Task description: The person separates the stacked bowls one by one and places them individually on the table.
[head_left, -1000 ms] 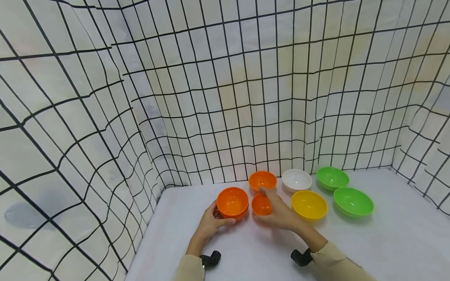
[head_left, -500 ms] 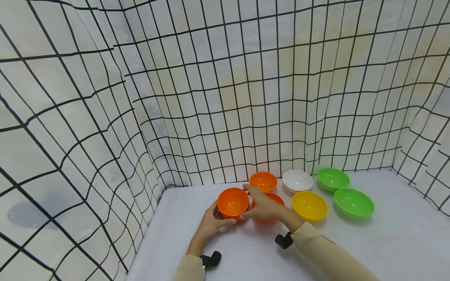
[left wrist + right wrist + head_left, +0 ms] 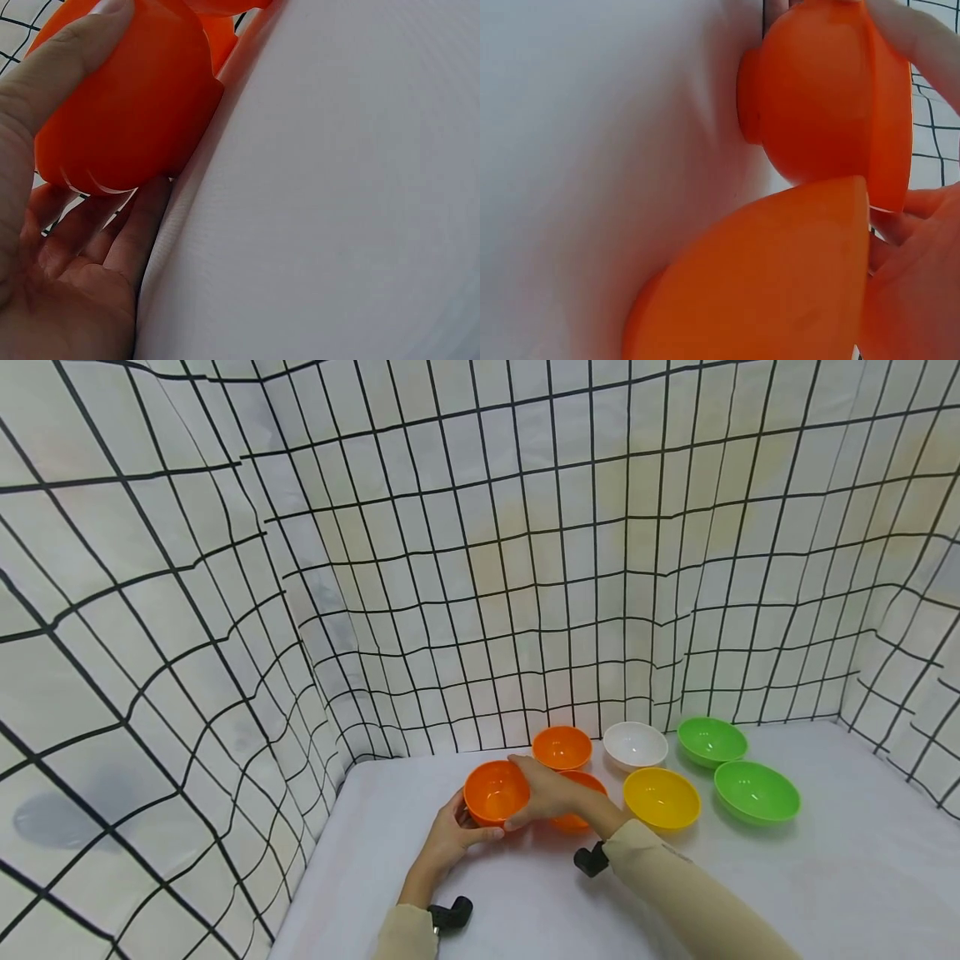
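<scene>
Two nested orange bowls stand upright on the white table at the left of the group. My left hand holds them from the left, thumb on the near side and fingers behind. From the right, my right hand grips the upper bowl near its rim, thumb and fingers spread around it. Another orange bowl stands under my right wrist, partly hidden by that hand; its side looms close in the right wrist view.
Behind stand a further orange bowl and a white bowl. To the right are a yellow bowl and two green bowls, one at the back and one nearer. A black-gridded white curtain encloses the table's back and sides.
My right hand has moved left, from the middle orange bowl to the nested pair, and now grips the upper one. The left hand has stayed in place around the pair.
</scene>
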A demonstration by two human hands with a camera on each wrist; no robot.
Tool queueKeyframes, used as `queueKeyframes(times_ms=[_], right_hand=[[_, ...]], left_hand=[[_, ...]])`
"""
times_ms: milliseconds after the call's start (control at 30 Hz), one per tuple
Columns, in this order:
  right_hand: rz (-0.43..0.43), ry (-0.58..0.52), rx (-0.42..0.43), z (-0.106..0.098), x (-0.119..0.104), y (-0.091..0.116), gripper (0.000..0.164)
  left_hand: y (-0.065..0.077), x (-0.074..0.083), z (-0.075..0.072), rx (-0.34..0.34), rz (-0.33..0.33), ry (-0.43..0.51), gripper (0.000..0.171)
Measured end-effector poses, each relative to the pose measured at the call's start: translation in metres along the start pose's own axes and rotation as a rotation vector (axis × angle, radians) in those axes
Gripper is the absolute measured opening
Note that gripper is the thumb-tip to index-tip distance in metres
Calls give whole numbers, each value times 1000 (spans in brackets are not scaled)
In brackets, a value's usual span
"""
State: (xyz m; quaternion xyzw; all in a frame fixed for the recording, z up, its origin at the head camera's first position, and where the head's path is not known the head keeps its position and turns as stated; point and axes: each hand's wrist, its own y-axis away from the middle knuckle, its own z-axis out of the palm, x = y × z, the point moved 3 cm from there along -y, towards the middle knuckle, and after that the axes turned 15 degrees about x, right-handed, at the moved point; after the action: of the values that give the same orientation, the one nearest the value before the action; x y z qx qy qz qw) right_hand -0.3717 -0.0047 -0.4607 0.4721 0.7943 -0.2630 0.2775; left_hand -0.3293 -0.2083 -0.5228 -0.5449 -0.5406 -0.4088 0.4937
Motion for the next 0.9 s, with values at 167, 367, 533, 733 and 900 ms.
queueKeyframes(times_ms=[167, 367, 533, 733, 900], right_hand=[[12, -30, -37, 1, 1, -4, 115], [20, -37, -68, 1, 5, -8, 119], [17, -61, -73, 1, 6, -10, 119], [12, -70, -48, 1, 7, -9, 118], [3, -84, -9, 2, 8, -7, 116]], left_hand=[[1, 0, 0, -3, 5, -15, 93], [2, -1, 0, -14, 28, -35, 94], [1, -1, 0, 0, 0, -30, 95], [1, -1, -1, 4, 13, -36, 93], [1, -1, -1, 1, 22, -37, 93]])
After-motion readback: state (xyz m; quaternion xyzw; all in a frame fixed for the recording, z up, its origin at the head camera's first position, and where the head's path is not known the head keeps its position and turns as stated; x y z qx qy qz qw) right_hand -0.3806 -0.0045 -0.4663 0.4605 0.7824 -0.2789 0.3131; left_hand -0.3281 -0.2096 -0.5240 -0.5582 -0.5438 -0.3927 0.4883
